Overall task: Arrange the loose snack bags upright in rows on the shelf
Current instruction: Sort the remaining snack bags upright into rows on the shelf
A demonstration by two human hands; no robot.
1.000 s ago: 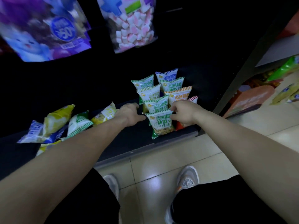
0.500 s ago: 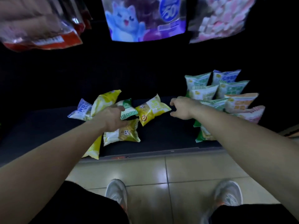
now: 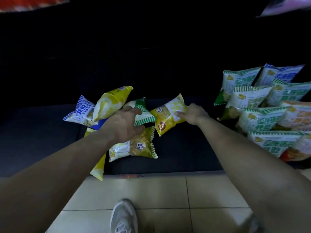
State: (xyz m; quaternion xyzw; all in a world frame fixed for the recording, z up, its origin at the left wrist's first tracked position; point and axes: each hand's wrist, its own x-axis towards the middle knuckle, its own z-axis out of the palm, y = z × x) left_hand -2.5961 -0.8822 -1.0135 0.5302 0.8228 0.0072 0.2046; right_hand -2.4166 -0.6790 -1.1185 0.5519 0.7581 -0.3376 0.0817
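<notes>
Loose snack bags lie in a heap on the dark shelf (image 3: 185, 155). My right hand (image 3: 193, 114) pinches the edge of a yellow bag (image 3: 165, 118) in the middle of the shelf. My left hand (image 3: 125, 124) reaches over the heap, fingers curled around the green-and-white bag (image 3: 143, 110). Under my left wrist lies a yellow-green bag (image 3: 134, 147). A large yellow bag (image 3: 111, 102) and a blue-and-white bag (image 3: 80, 111) lie further left. Rows of upright bags (image 3: 259, 106) stand at the right.
The shelf's front lip (image 3: 151, 174) runs just above the tiled floor (image 3: 168, 195). One yellow bag (image 3: 99, 169) hangs over that lip. My shoe (image 3: 123, 216) is on the tiles below. Hanging packets show at the top corners (image 3: 30, 3).
Both hands left the upright rows and moved left to the loose heap. The right hand has taken hold of the yellow bag; the left has closed on the green-and-white bag.
</notes>
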